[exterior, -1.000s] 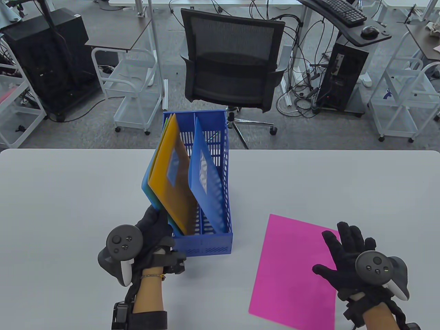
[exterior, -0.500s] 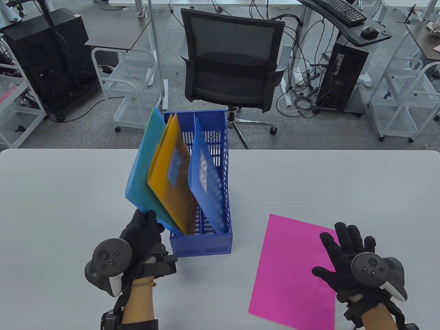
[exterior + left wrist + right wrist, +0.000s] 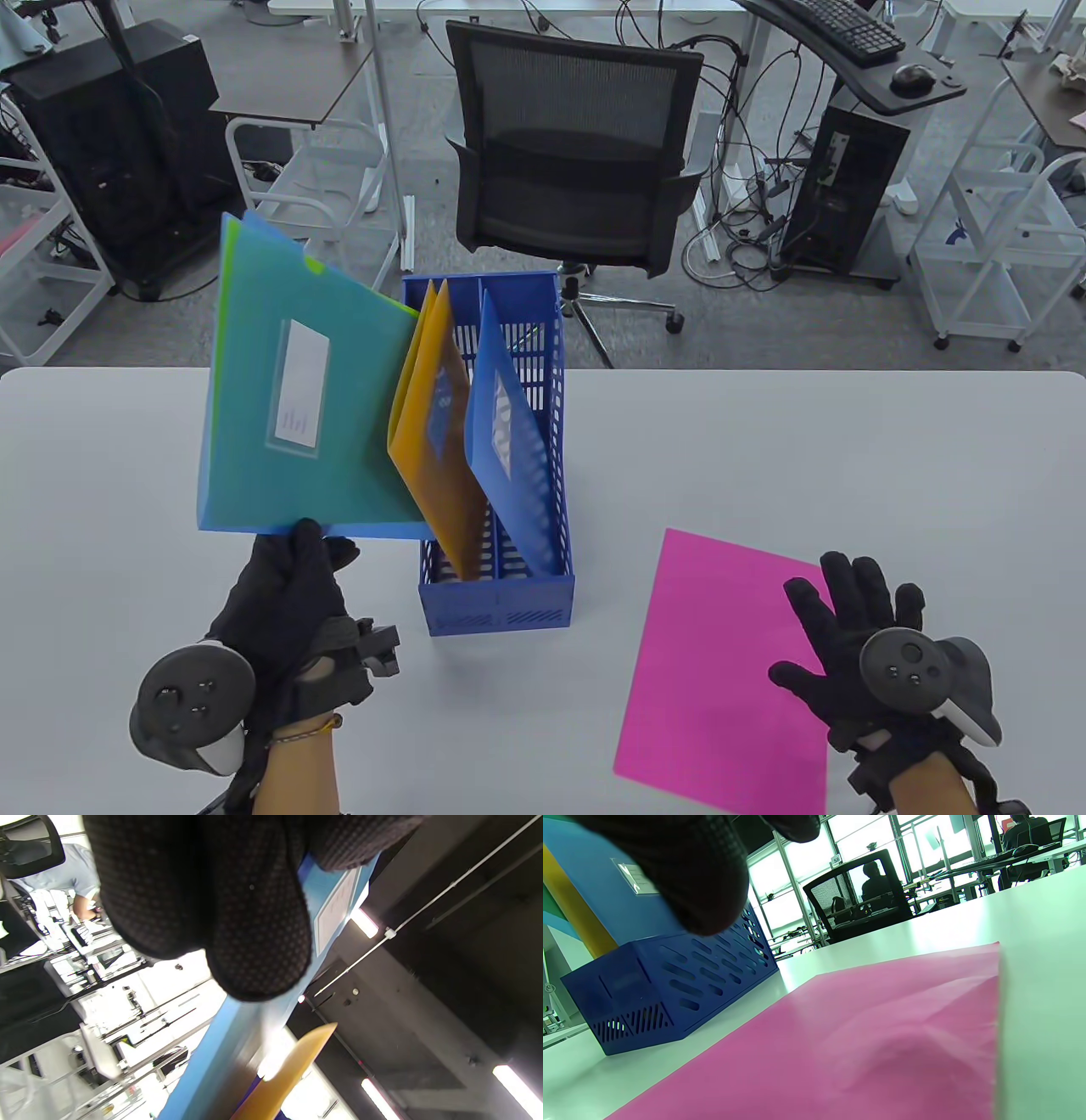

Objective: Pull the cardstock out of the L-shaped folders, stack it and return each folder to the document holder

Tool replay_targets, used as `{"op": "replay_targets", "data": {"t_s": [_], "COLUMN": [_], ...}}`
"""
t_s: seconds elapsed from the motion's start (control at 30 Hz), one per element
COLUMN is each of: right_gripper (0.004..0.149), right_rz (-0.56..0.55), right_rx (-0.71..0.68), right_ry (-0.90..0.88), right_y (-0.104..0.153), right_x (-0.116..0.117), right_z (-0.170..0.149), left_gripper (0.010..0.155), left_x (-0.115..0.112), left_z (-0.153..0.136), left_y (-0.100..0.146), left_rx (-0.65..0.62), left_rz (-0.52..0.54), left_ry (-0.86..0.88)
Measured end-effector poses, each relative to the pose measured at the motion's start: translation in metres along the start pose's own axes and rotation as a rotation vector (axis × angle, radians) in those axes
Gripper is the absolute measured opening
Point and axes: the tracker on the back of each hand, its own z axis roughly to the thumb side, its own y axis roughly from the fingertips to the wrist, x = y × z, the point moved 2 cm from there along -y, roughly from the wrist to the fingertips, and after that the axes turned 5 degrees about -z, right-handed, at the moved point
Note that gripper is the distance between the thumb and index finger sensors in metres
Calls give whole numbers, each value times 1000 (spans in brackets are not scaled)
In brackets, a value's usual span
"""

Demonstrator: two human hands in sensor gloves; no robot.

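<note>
My left hand (image 3: 293,577) pinches the bottom edge of a teal-blue L-shaped folder (image 3: 297,407) with green cardstock inside, and holds it upright in the air to the left of the blue document holder (image 3: 501,594). An orange folder (image 3: 437,424) and a blue folder (image 3: 505,441) stand tilted in the holder. My right hand (image 3: 848,628) lies flat with straight fingers on the right edge of the pink cardstock (image 3: 721,662) on the table. In the left wrist view my gloved fingers (image 3: 237,912) cover the teal-blue folder (image 3: 331,899). The right wrist view shows the pink cardstock (image 3: 861,1043) and the document holder (image 3: 670,984).
The grey table (image 3: 127,475) runs from edge to edge. A black office chair (image 3: 568,153) stands behind its far edge, right behind the holder. White wire carts (image 3: 339,229) and desks stand further back on the floor.
My left hand has drawn the teal-blue folder up out of the holder and to the left, turning its labelled face toward the camera. My right hand has stayed on the pink cardstock.
</note>
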Motion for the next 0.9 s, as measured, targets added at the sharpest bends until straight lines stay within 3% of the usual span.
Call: {"op": "replay_targets", "data": {"t_s": [0.5, 0.73, 0.9], "right_gripper": [86, 86, 86], "right_rz": [2, 5, 1], "right_rx": [-2, -5, -6], "right_ry": [3, 6, 1], "right_y": [1, 2, 2], "right_x": [1, 2, 2], "right_z": [0, 0, 0], "left_gripper": [43, 43, 43], "left_x": [76, 87, 81], "left_z": [71, 91, 103], "left_y": [10, 26, 35], "left_rx": [-244, -344, -396], "left_rz": [255, 315, 271], "left_ry": [65, 103, 205]}}
